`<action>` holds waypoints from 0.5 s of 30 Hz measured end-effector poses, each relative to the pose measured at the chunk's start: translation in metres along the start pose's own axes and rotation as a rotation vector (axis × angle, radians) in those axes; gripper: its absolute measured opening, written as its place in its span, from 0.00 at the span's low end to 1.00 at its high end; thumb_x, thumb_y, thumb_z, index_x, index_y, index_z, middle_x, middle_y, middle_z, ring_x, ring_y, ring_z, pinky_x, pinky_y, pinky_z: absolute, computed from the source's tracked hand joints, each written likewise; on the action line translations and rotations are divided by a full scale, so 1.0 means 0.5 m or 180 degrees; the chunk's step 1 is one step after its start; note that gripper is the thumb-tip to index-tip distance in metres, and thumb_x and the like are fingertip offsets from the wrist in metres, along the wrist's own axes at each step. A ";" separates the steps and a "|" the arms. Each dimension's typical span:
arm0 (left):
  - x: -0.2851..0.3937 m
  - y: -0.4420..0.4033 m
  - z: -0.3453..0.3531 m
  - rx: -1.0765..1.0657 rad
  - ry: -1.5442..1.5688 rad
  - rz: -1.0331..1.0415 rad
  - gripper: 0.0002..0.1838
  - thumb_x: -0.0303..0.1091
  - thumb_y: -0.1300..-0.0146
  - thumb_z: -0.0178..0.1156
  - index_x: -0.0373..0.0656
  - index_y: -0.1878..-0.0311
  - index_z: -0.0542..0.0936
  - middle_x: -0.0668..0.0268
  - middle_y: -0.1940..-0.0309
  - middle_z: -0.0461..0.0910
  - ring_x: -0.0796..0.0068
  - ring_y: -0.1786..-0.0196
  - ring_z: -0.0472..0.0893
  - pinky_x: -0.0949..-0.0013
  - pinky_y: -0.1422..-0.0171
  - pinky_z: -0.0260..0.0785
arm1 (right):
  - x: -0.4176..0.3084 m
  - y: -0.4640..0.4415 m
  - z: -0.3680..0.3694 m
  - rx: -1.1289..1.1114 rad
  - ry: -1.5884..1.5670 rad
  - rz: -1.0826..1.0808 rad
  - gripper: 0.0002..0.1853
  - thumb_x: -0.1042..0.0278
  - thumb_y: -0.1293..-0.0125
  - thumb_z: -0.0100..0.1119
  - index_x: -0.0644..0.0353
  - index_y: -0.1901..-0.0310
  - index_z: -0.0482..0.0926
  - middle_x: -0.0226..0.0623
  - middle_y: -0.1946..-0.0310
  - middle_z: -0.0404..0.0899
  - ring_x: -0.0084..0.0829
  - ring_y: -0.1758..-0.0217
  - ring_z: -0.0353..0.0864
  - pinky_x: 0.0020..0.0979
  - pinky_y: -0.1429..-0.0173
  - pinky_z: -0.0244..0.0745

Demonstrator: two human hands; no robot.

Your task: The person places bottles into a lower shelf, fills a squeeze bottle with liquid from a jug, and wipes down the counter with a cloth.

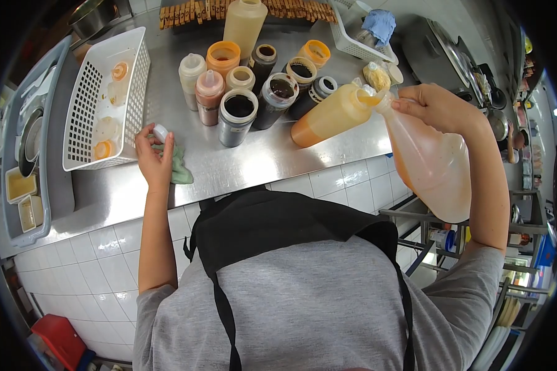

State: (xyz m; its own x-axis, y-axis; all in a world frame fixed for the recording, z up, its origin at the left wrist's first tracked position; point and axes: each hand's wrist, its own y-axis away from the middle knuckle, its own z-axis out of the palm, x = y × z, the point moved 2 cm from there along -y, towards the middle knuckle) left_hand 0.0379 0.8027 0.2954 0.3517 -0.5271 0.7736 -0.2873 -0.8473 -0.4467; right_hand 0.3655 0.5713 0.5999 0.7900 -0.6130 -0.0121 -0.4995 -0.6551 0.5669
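My right hand (430, 108) grips a large translucent jug (433, 167) near its neck, with orange liquid inside. The jug's mouth meets the mouth of a tilted squeeze bottle (331, 117), whose lower part holds orange liquid. At the counter's front edge, my left hand (155, 154) has its fingers closed around a small white cap (161, 133), beside a green cloth (181, 166). Between the hands stand several uncapped bottles, among them a dark sauce bottle (237, 114) and another dark one (277, 99). A bottle with a pink nozzle top (210, 99) stands there too.
A white perforated basket (139, 80) with orange-ringed caps is at the left, beside a grey tub (49, 179) of dishes. Behind the bottles stands a tall yellowish bottle (244, 28). A second white basket (346, 40) holds a blue cloth (379, 26). Metal shelving is at the right.
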 end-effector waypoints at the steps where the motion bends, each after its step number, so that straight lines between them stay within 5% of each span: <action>1: -0.001 0.000 0.000 -0.0004 0.0003 -0.0005 0.23 0.38 0.43 0.66 0.38 0.48 0.72 0.65 0.55 0.72 0.77 0.65 0.73 0.75 0.66 0.67 | 0.001 0.000 0.000 0.0008 0.0006 0.0011 0.21 0.48 0.32 0.49 0.60 0.68 0.74 0.29 0.83 0.67 0.21 0.81 0.63 0.28 0.76 0.62; 15: -0.001 0.000 0.001 -0.0012 -0.0002 -0.0014 0.22 0.38 0.43 0.66 0.38 0.49 0.72 0.65 0.54 0.73 0.77 0.65 0.73 0.75 0.67 0.67 | -0.012 0.013 -0.011 -0.0006 0.0025 0.0189 0.20 0.48 0.33 0.51 0.60 0.66 0.76 0.28 0.83 0.68 0.21 0.81 0.65 0.27 0.77 0.63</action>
State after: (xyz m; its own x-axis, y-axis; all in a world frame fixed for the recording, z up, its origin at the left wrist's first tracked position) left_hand 0.0381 0.8030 0.2948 0.3535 -0.5234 0.7753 -0.2892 -0.8493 -0.4416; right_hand 0.3595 0.5732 0.6081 0.7619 -0.6471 0.0281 -0.5449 -0.6169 0.5679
